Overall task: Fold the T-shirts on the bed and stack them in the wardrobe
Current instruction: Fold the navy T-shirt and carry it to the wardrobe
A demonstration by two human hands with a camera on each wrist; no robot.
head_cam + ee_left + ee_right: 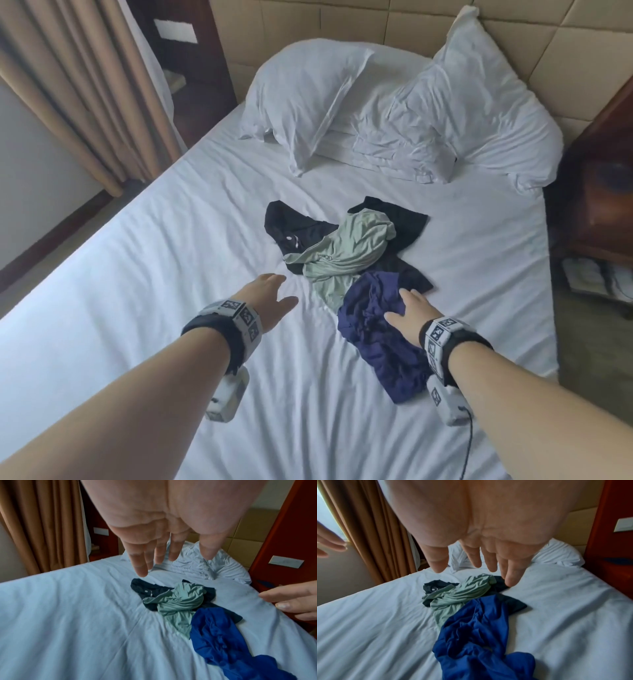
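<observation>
Head view: the white bed (171, 257) fills the frame, two pillows (308, 96) at its head. Mid-mattress lies a crumpled heap: a black T-shirt (294, 226) underneath, a pale green T-shirt (352, 250) across it, a blue T-shirt (376, 342) nearest. The right hand (409, 313), fingers spread, hangs above the blue one; the left hand (270, 298), also spread, hovers beside the heap.

Both forearms are bare. Each wrist wears a black strap (219, 329) with white marker-printed blocks. A black cable (468, 442) trails from the right unit.
</observation>
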